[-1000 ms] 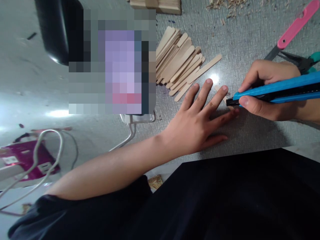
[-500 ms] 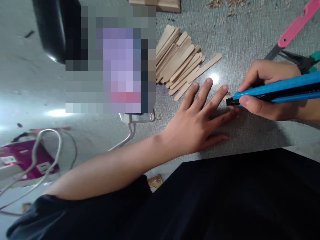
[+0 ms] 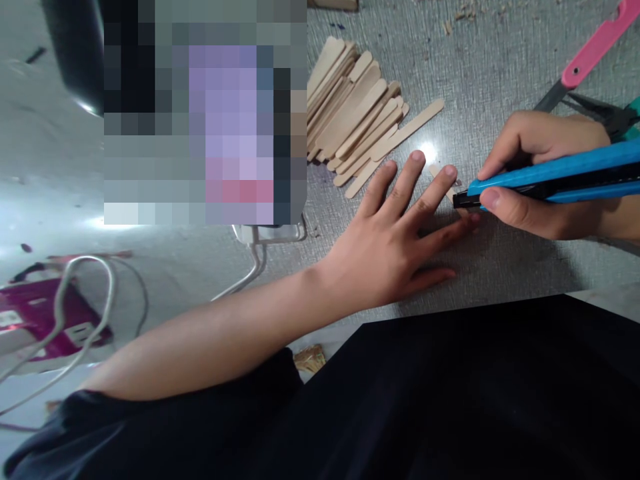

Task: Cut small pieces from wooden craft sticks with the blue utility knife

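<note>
My left hand (image 3: 395,230) lies with its fingers spread on the grey table. Two of its fingertips press on a small wooden craft stick (image 3: 441,181), whose middle is partly hidden by a finger and the tool. In my right hand (image 3: 545,173) is a blue and black utility knife (image 3: 565,175), held between thumb and fingers like a pen. The knife's black tip meets the small stick between those two fingertips; its blade is too small to make out. Beyond my left fingers lies a pile of craft sticks (image 3: 350,100), with one long stick (image 3: 409,133) jutting out to the right.
A pink-handled folding saw (image 3: 595,50) and green-handled pliers (image 3: 620,120) lie beyond my right hand. Left of the sticks, a blurred-out patch covers a purple object (image 3: 230,107). A white cable (image 3: 255,267) and a magenta box (image 3: 55,317) are at the left. Wood shavings (image 3: 465,13) lie at the top.
The whole view has shifted slightly, with things at the left and top moving up and left. Both hands, the knife and the small stick keep nearly the same positions.
</note>
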A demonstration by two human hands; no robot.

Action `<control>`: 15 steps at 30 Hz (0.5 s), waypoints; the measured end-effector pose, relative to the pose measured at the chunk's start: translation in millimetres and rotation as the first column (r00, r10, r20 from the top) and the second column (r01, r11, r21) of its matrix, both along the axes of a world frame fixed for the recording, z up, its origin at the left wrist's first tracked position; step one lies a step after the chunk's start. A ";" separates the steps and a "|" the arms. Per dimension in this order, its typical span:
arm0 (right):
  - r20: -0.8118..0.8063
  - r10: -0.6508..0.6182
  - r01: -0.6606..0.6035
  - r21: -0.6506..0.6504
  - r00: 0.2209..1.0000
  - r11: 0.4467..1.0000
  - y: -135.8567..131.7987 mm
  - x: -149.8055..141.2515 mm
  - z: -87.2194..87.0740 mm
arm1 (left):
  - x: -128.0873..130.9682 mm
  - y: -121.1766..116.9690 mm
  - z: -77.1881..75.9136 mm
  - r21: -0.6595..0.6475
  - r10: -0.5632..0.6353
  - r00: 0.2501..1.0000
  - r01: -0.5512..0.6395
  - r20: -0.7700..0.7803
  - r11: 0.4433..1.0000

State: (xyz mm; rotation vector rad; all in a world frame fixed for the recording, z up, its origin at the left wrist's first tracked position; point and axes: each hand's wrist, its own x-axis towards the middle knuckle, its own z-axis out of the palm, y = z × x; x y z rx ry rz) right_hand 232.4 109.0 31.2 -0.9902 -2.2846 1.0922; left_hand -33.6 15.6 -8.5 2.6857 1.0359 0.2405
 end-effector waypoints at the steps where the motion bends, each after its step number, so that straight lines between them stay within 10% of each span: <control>1: -0.009 0.000 0.000 0.004 1.000 1.000 -0.1 0.2 0.0 | 0.0 0.0 0.0 -0.003 0.000 1.000 0.000 -0.004 1.000; 15: 0.048 -0.039 0.039 0.001 0.998 0.999 -1.9 0.0 0.7 | -1.2 1.9 1.6 -0.046 0.007 1.000 -0.009 -0.026 0.999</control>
